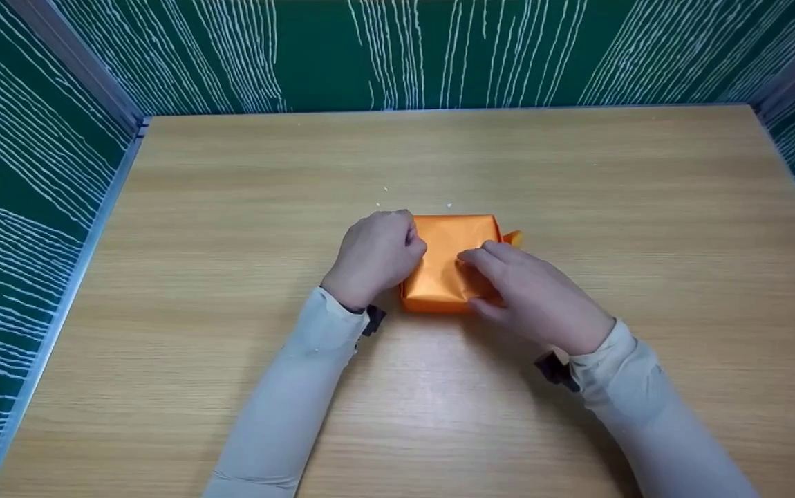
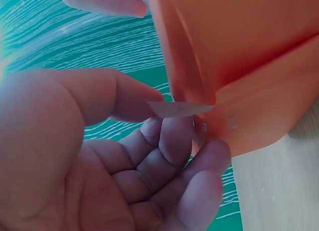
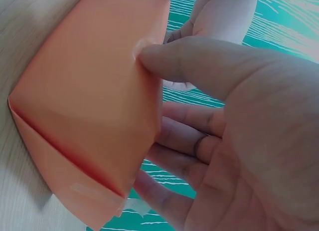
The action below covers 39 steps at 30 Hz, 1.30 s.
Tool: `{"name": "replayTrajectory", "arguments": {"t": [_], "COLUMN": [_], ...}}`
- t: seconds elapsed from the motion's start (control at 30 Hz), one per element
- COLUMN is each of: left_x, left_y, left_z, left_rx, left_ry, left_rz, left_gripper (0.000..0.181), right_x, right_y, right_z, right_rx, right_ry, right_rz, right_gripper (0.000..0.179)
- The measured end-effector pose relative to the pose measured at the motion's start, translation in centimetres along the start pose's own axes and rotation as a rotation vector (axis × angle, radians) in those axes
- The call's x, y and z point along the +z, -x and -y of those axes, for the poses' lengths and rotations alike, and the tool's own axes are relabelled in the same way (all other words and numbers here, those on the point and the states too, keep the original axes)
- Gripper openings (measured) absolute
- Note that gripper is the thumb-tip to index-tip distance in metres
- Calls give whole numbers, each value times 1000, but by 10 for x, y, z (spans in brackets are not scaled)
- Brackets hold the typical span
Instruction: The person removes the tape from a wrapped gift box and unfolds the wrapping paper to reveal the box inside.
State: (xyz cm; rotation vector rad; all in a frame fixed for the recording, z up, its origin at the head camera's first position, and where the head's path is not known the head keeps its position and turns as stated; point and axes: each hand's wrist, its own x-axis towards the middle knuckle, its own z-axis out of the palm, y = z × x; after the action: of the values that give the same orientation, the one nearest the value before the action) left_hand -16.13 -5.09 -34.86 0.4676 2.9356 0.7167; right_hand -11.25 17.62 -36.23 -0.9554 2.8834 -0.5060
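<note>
A box wrapped in shiny orange paper (image 1: 439, 238) lies on the table in front of the person. At its left end is the left hand (image 1: 380, 249), its fingers curled. In the left wrist view, a short whitish strip of tape (image 2: 179, 109) runs from the thumb tip to the folded paper end, and the thumb and fingers pinch it. The right hand (image 1: 532, 294) grips the box from the near right, thumb (image 3: 159, 59) pressed on the side and fingers over the top. A folded paper flap (image 3: 75, 183) with tape on it shows in the right wrist view.
The box stands on a light wooden tabletop (image 1: 231, 277). Tiny white scraps (image 1: 449, 205) lie just beyond it. Green panels with white streaks (image 1: 314, 55) border the table at the back and sides. An orange paper end (image 1: 512, 238) sticks out at the box's right.
</note>
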Motion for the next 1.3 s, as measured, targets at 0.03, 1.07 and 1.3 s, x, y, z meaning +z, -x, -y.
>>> {"name": "replayTrajectory", "arguments": {"t": [0.03,1.07,1.3], "left_x": [0,3,5], "left_y": [0,-1,-2], "left_z": [0,-4,-3], "left_rx": [1,-27,7], "left_ry": [0,-129,-114], "left_rz": [-10,30,20], "left_gripper": [18,19,19], "right_x": [0,-1,0], "right_y": [0,-1,0], "right_z": [0,-1,-1], "right_rx": [-1,7,15], "right_ry": [2,19,28], "right_rz": [2,6,5], "right_gripper": [54,55,56]}}
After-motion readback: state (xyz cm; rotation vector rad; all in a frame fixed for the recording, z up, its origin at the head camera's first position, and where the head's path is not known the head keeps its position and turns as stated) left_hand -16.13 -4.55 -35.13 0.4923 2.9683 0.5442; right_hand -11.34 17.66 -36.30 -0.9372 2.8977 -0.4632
